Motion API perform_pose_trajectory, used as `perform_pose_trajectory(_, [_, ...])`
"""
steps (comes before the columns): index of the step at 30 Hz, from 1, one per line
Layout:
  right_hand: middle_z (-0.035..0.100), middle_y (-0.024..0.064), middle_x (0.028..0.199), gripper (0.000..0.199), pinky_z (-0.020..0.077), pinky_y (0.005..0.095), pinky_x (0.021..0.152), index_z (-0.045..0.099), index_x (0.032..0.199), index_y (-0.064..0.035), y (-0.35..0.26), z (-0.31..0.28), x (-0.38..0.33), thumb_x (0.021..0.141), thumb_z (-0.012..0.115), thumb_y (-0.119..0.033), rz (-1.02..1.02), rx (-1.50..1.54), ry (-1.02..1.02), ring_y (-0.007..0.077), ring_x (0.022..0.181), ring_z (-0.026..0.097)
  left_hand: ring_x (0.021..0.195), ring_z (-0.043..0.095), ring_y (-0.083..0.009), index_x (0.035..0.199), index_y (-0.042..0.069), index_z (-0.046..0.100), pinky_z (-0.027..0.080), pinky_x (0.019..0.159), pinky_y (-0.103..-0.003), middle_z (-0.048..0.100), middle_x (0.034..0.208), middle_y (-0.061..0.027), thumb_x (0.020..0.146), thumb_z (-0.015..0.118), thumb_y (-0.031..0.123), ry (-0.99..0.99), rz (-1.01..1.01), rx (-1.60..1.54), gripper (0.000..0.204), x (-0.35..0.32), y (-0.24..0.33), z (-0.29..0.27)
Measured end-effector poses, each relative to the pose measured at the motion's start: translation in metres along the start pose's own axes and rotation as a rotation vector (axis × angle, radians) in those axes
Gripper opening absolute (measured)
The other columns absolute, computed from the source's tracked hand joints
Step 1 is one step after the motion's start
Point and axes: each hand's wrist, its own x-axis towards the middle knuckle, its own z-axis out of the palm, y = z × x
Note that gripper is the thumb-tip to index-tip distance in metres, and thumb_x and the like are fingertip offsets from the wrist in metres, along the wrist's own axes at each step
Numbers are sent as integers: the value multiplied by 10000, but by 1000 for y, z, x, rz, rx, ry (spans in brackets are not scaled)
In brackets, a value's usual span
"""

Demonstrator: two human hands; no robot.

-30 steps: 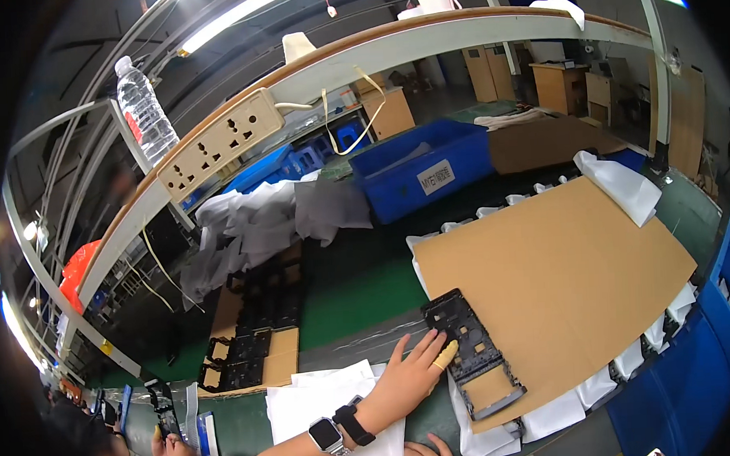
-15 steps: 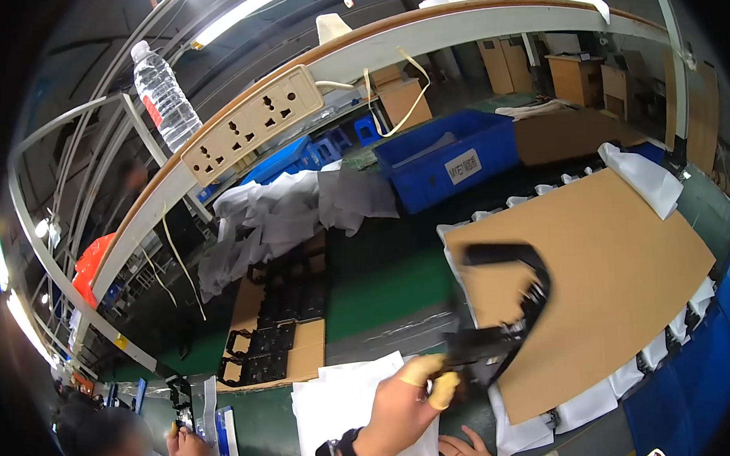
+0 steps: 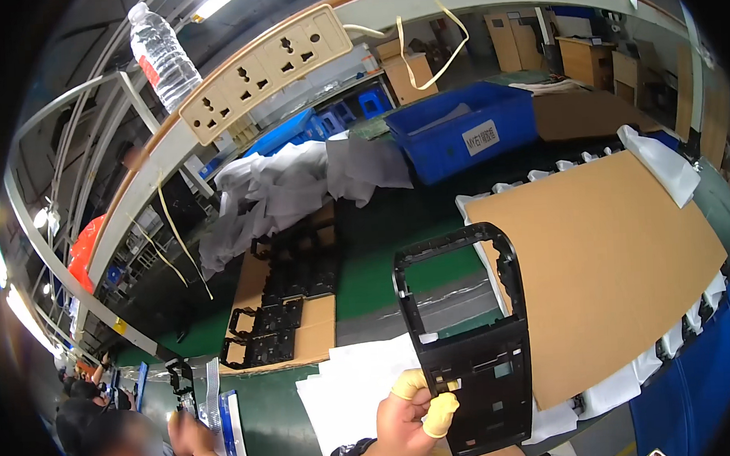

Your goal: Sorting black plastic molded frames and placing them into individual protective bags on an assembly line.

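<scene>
Upright, the black plastic frame (image 3: 467,338) sits pinched in the left hand (image 3: 414,417) — fingers closed on its lower corner.

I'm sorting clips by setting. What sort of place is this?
Most likely a factory assembly line: a hand in finger cots holds a black plastic frame over a green workbench, with more frames stacked on cardboard and a blue parts bin.

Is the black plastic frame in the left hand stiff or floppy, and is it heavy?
The black plastic frame probably is stiff: it stands upright, unbent, gripped only at its lower edge by the left hand. It seems light, being mostly openings. Its thin bars may snap.
</scene>
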Motion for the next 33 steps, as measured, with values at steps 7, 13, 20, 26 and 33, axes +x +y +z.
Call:
perform_pose_trajectory(7, [542, 178, 586, 337, 412, 437, 546, 676, 1013, -100, 1, 0, -1, 874, 512, -359, 3, -37, -85, 337, 549, 539, 848, 534, -72, 1162, -38, 442, 421, 767, -208, 585, 1012, -66, 900, 579, 134, 8, -26, -62, 341, 4, -5, -2])
perform_pose_trajectory(13, [562, 176, 612, 285, 419, 434, 534, 667, 1025, -117, -6, -2, -1, 861, 544, -314, -51, 32, 92, 335, 552, 549, 878, 529, -90, 1161, -30, 453, 423, 798, -230, 571, 1003, -43, 895, 600, 189, 68, 50, -37, 375, 7, 2, 6])
perform_pose_trajectory(20, [597, 172, 819, 312, 403, 469, 703, 636, 1139, -222, 2, 3, 4, 847, 559, -298, -242, -218, 268, 323, 772, 564, 730, 538, -52, 1139, 21, 483, 436, 628, -188, 577, 894, -17, 946, 520, 196, 155, -223, -230, 264, 34, 23, 9])
perform_pose_trajectory(26, [530, 192, 1039, 366, 255, 546, 1010, 596, 1197, -253, -4, 2, 7, 832, 569, -269, -194, -180, 187, 344, 1072, 470, 794, 603, -99, 1114, 23, 528, 502, 667, -251, 622, 959, -48, 968, 444, 319, 272, -541, -400, 341, 53, 14, -11])
perform_pose_trajectory(33, [533, 182, 1056, 358, 234, 543, 1025, 599, 1193, -254, 2, 2, 4, 837, 562, -267, -172, -187, 170, 346, 1089, 469, 725, 598, -90, 1095, 41, 531, 477, 572, -236, 626, 922, -37, 955, 448, 393, 240, -615, -387, 388, 57, 17, -10])
